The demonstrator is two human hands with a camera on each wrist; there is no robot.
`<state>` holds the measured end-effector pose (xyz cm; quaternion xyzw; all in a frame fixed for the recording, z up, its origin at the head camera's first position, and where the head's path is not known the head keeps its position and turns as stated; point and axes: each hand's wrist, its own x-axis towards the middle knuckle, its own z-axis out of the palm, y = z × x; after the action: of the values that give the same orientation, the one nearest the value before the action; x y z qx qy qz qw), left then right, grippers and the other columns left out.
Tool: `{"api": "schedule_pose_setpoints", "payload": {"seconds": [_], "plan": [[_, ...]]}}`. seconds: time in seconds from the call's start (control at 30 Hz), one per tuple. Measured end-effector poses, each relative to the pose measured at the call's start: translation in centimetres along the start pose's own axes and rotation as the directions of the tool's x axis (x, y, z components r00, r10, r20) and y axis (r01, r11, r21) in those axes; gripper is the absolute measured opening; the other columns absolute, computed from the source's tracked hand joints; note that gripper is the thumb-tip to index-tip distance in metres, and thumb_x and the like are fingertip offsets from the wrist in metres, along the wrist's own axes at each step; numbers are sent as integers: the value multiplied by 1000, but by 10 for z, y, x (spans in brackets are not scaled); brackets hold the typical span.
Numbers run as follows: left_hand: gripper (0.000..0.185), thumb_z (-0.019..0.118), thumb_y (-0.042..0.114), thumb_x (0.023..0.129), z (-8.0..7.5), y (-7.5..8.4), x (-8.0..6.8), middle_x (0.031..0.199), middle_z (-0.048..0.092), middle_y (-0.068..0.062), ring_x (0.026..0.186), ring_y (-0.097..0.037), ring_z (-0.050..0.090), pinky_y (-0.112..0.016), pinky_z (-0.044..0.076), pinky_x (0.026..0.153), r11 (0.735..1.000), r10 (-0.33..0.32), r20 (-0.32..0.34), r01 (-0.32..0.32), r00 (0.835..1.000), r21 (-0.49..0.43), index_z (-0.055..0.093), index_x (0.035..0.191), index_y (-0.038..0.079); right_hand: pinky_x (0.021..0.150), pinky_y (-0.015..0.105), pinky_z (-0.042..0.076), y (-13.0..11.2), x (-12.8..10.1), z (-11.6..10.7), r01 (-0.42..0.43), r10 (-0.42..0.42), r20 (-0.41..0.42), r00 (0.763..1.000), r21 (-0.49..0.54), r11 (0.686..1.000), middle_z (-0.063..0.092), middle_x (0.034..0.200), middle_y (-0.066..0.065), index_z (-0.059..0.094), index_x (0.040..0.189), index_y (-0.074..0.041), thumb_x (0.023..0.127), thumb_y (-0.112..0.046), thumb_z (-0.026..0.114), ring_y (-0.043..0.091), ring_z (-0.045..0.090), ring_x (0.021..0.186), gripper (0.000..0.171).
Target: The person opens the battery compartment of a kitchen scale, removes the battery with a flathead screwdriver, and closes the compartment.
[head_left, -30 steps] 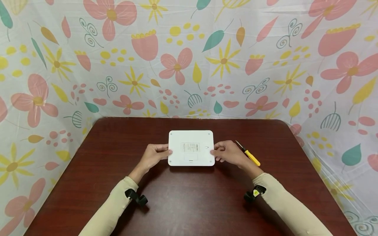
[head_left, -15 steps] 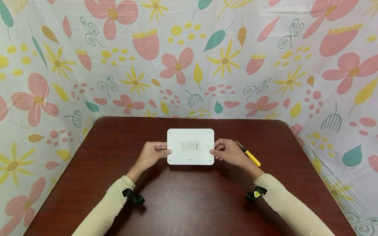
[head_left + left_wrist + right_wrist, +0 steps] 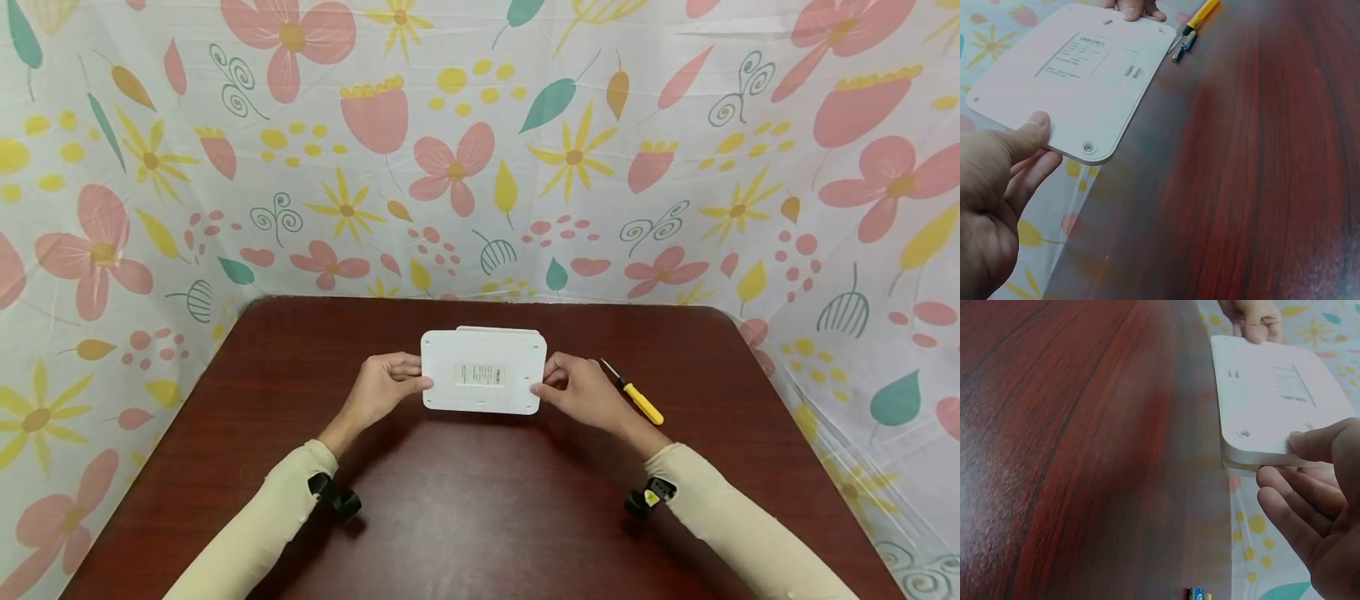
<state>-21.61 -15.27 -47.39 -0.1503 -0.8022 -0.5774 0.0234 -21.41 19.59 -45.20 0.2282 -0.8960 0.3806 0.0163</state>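
A flat white rectangular device (image 3: 483, 372) with rounded corners, a printed label and corner screws is held above the dark wooden table (image 3: 480, 500), its underside toward me. My left hand (image 3: 382, 387) grips its left edge, thumb on the labelled face (image 3: 1075, 69) and fingers beneath. My right hand (image 3: 577, 390) grips the right edge the same way, thumb on top of the white body (image 3: 1272, 400). The near edge is tipped up off the table.
A small screwdriver (image 3: 633, 393) with a yellow handle lies on the table just right of my right hand, also seen as the screwdriver (image 3: 1191, 28) past the device. A floral cloth (image 3: 480, 150) walls in the table at the back and both sides.
Both hands have lifted the white device off the table and tilted it toward me. The screwdriver has stayed where it was.
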Motion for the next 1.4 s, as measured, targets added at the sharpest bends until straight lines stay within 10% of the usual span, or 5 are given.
{"api": "schedule_pose_setpoints", "payload": {"seconds": [0.53,0.9,1.1,1.4], "plan": [[21,88,9,79,-2,-7,-4,95,79,-8,88,-19,76,-26,63,72,987,163,-13,-163,987,5,79,98,6,68,29,62,7,-3,0,180,-183,-18,983,-111,977,79,99,3,64,98,-12,87,-17,84,11,75,88,23],[21,86,-1,79,-3,-12,-4,99,79,-7,90,-14,75,-23,62,72,934,335,66,-340,940,110,80,97,8,50,17,37,18,-3,0,343,-361,-10,933,-281,896,75,82,2,55,87,-14,85,-18,86,1,53,58,30],[32,78,-15,82,-7,-13,-5,111,77,-11,101,-27,74,-32,63,80,843,469,148,-491,871,218,79,107,4,50,19,37,24,-3,-1,456,-501,-15,865,-392,799,69,73,-1,56,85,-11,78,-7,88,1,48,59,33],[34,84,-15,73,-10,-19,-1,106,77,-16,96,-28,75,-30,62,80,573,711,216,-730,669,374,78,105,-4,48,22,45,31,-3,1,576,-635,38,772,-466,672,62,68,-1,63,90,-6,72,-1,90,7,49,57,33]]}}
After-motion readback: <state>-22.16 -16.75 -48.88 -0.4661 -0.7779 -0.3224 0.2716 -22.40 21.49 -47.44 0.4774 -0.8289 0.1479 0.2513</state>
